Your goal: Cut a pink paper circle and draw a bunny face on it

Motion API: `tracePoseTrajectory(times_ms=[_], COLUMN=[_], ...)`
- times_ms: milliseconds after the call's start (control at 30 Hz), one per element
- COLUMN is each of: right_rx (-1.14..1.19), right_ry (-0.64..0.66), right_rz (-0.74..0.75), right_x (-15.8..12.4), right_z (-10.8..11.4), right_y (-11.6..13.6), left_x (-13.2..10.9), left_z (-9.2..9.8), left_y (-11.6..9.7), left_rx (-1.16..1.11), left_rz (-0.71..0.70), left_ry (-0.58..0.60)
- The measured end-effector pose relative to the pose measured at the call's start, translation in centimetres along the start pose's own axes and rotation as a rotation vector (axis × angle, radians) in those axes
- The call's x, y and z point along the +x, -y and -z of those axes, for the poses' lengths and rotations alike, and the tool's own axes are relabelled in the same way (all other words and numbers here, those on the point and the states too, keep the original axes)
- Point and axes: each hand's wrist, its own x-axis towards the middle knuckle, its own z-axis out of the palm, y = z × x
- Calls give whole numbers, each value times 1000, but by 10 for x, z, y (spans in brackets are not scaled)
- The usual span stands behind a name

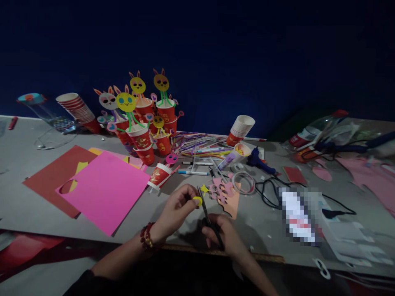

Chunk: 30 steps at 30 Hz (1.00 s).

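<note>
You see the scene through one camera worn on your head, looking forward and down across the flat grey surface [265, 238]. It sits just above the near edge, so your forearms [120, 255] rise from the bottom and your bare left grip [175, 207] and bare right grip [226, 234] show close up, near the middle. The wide view takes in the clear plastic jar with a blue top [47, 113] at far left, the clear red-capped bottle [308, 132] at far right and the dark blue backdrop [197, 53] behind.
</note>
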Motion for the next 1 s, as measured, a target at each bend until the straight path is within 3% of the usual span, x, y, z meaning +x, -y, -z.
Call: tracePoseTrajectory(times_ms=[1000], right_rx=[-98], right_ry=[-58], right_rz=[-5], right_x=[3], right_z=[-5], right_y=[-12], left_x=[-1], left_z=[-4], left_y=[10], left_rx=[-104], left_rz=[-31], left_ry=[-48])
